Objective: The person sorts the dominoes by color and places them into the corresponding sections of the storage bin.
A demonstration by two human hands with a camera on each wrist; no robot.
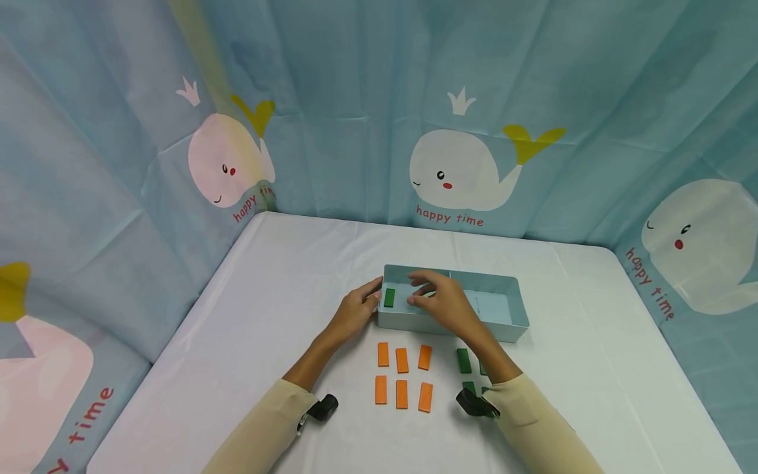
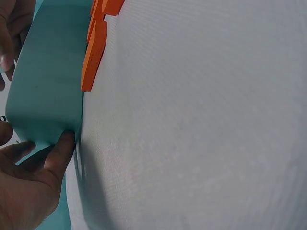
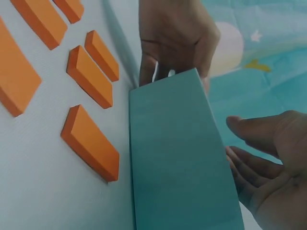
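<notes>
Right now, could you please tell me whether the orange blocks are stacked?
No, the six orange blocks lie apart in two rows on the white table.

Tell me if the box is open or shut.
Open: seen from above, the box shows its inside, a green block lying there.

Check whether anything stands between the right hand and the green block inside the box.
Nothing visible: in the head view, only bare box floor lies between the right hand and the green block; the left hand is outside the box.
</notes>
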